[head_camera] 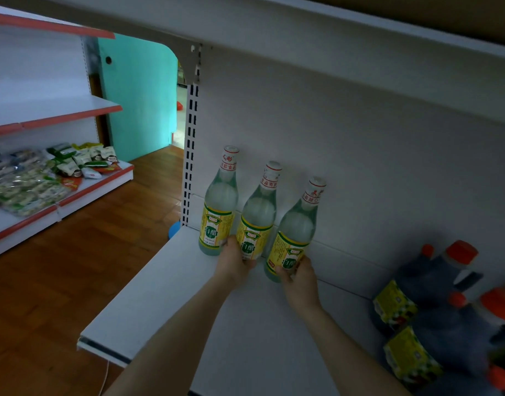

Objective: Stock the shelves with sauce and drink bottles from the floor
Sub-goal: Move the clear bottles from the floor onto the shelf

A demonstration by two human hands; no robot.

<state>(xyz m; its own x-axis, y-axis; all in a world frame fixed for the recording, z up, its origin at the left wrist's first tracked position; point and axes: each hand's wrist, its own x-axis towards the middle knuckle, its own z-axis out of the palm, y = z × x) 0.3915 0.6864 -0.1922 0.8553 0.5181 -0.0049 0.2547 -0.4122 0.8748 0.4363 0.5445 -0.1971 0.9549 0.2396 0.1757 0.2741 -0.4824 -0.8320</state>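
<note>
Three clear vinegar bottles with yellow-green labels stand in a row at the back left of the white shelf (171,295). The left bottle (219,201) stands free against the back panel. My left hand (234,264) grips the base of the middle bottle (258,212). The base of the right bottle (298,224) is held by my right hand (298,278). Both held bottles rest upright on the shelf board.
Dark sauce jugs with orange caps (434,284) stand at the shelf's right end. The upper shelf (302,27) overhangs close above. To the left, across a wooden floor (74,267), another shelf unit (96,190) holds snack packets (45,172).
</note>
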